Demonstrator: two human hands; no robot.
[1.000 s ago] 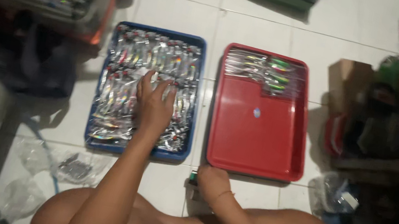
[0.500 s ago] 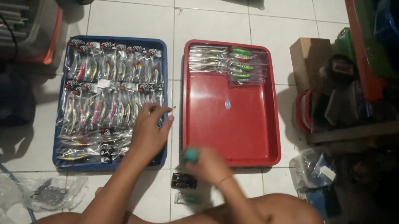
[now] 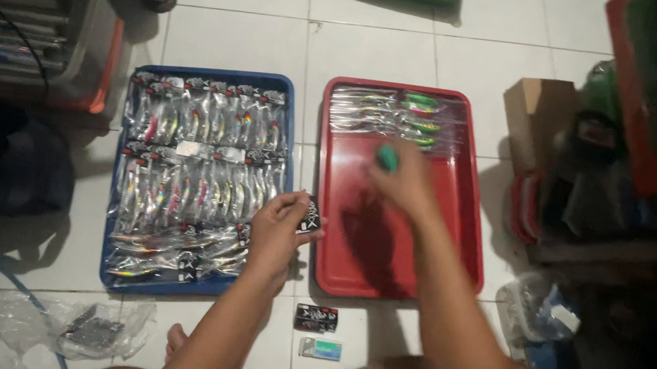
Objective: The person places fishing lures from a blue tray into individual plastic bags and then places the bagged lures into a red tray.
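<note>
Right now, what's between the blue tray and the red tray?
In the head view, a strip of white tile floor separates the blue tray and red tray; the left hand, pinching a small dark packet, hangs over its near end.

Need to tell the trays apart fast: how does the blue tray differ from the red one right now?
The blue tray is packed edge to edge with rows of clear packets of lures; the red tray holds only a few packets at its far end, its base mostly bare. The left hand holds a small dark packet at the blue tray's edge; the right hand is over the red tray. Both are rectangular, side by side on the tiled floor.
</note>
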